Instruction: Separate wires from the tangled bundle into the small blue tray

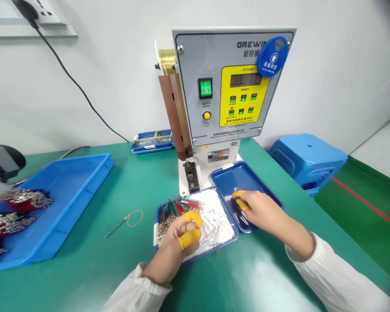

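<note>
My left hand, with yellow finger cots on thumb and forefinger, is curled above a blue tray. Its fingertips are close together; whatever they pinch is too small to make out. In that tray lie red, green and black wires with brass-coloured ends and many short white pieces. My right hand, also in yellow cots, reaches into a second dark blue tray. Its finger and thumb are closed together at a small heap of thin dark pieces; anything between them is hidden.
Behind the trays stands a grey crimping machine with a yellow panel and a dark lower die. To the left is a large blue bin with bundled wires. A thin tool with a loop lies on the green table. A blue stool stands right.
</note>
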`<state>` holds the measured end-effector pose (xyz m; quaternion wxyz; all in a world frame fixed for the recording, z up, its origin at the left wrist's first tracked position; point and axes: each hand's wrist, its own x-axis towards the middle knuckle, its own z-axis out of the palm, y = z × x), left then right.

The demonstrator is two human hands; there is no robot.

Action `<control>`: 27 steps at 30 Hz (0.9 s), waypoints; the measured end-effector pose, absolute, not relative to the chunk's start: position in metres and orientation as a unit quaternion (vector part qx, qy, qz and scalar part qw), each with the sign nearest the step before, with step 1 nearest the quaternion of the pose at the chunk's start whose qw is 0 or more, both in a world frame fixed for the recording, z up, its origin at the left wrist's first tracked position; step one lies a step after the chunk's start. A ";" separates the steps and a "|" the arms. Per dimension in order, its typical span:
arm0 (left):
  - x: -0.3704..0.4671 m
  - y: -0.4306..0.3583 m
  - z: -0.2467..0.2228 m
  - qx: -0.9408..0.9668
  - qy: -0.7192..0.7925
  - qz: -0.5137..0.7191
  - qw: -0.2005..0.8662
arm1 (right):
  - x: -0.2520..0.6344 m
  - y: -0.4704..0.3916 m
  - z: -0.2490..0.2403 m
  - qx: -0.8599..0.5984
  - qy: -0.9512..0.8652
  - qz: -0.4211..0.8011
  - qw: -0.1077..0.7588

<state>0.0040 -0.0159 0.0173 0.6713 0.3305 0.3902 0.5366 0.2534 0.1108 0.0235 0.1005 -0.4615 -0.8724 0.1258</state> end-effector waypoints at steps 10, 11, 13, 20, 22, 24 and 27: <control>0.003 -0.017 0.011 0.340 0.426 0.514 0.663 | 0.242 0.104 0.016 -0.367 -0.881 0.199 0.224; 0.003 -0.017 0.012 0.339 0.430 0.515 0.660 | 0.240 0.102 0.015 -0.356 -0.882 0.202 0.233; 0.004 -0.017 0.013 0.342 0.428 0.514 0.660 | 0.237 0.099 0.014 -0.336 -0.884 0.209 0.247; 0.005 -0.015 0.015 0.345 0.425 0.516 0.659 | 0.231 0.089 0.007 -0.290 -0.890 0.225 0.270; 0.005 -0.014 0.015 0.342 0.422 0.519 0.660 | 0.229 0.087 0.006 -0.282 -0.892 0.226 0.272; 0.005 -0.014 0.016 0.338 0.416 0.524 0.662 | 0.227 0.086 0.006 -0.271 -0.896 0.225 0.272; 0.005 -0.013 0.019 0.332 0.417 0.533 0.657 | 0.226 0.084 0.004 -0.266 -0.898 0.223 0.269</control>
